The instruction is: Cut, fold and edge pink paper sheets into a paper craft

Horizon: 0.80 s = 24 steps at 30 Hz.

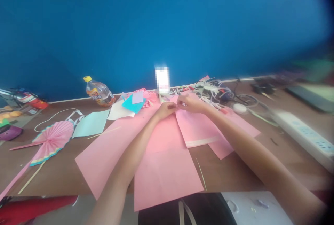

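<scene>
At the far side of the worktop (224,178), both hands meet above overlapping pink paper. The left hand (165,110) and the right hand (190,103) are bent inward, fingertips almost touching, at the upper corner of a pink sheet with a pale strip (195,125). Whether either grip is pinching that corner cannot be told; the fingertips are too small and blurred. Nearer the person, a front pink sheet (167,179) lies between the forearms, its lower edge overhanging the worktop. To the left, a pleated pink fan (53,138) rests beside a pale blue sheet (91,124), with a yellow-capped bottle (101,93) behind. Just beyond the right hand sits a tangle of paper strips (212,91).
</scene>
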### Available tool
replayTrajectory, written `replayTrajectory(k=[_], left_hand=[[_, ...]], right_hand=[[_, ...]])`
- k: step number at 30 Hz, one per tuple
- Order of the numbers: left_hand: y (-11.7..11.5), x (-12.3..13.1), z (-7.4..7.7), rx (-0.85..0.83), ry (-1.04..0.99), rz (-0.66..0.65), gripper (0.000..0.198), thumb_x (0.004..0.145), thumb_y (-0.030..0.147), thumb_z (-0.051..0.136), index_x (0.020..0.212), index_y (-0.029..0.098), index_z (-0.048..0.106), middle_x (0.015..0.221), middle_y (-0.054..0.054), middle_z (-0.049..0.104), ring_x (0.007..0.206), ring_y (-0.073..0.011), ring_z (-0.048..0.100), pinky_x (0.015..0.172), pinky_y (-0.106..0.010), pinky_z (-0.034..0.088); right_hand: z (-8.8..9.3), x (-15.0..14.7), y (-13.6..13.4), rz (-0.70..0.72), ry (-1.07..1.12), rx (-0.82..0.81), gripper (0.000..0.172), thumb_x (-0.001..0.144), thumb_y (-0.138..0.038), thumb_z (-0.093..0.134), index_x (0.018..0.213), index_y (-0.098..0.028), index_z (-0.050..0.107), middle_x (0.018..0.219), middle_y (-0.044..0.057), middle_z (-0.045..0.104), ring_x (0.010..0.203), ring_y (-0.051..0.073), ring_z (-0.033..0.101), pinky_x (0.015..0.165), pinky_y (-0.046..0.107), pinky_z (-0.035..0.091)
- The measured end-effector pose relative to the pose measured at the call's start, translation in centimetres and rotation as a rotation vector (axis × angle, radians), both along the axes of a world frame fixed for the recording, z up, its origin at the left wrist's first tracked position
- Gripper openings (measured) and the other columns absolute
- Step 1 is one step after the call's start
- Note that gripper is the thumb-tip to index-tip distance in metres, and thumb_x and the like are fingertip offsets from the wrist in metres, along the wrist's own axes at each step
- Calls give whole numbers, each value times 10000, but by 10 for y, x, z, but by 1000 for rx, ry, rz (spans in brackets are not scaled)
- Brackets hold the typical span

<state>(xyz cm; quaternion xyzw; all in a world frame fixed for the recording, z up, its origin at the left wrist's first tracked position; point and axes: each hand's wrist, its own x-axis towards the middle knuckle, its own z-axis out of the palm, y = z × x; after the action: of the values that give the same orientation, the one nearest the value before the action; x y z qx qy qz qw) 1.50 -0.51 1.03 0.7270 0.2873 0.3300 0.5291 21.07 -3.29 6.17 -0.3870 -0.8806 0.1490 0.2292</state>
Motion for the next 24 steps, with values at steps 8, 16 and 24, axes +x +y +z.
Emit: replayTrajectory(k=[8, 16, 24], left_hand=[[2, 0, -3, -1, 6, 7, 301, 715, 389, 682, 820, 107, 664, 771, -37, 625, 705, -118, 530, 704, -260, 407], [2, -2, -2, -18, -12, -1, 282, 723, 372, 678, 834, 114, 659, 739, -25, 610, 683, -110, 529, 715, -263, 412], [0, -3, 2, -38, 1, 52, 282, 709, 380, 682, 794, 113, 648, 718, -11, 591, 649, -100, 505, 661, -248, 387]], right_hand=[[3, 3, 0, 14, 8, -37, 86, 810, -190, 492, 803, -166, 574, 786, 54, 614, 686, 150, 521, 626, 255, 362], [5, 5, 0, 21, 56, -31, 175, 839, -175, 470, 879, -157, 640, 861, 70, 647, 758, 166, 552, 680, 272, 399], [6, 5, 1, 77, 80, 74, 212, 865, -201, 491, 900, -159, 696, 869, 81, 638, 750, 161, 550, 667, 270, 402]])
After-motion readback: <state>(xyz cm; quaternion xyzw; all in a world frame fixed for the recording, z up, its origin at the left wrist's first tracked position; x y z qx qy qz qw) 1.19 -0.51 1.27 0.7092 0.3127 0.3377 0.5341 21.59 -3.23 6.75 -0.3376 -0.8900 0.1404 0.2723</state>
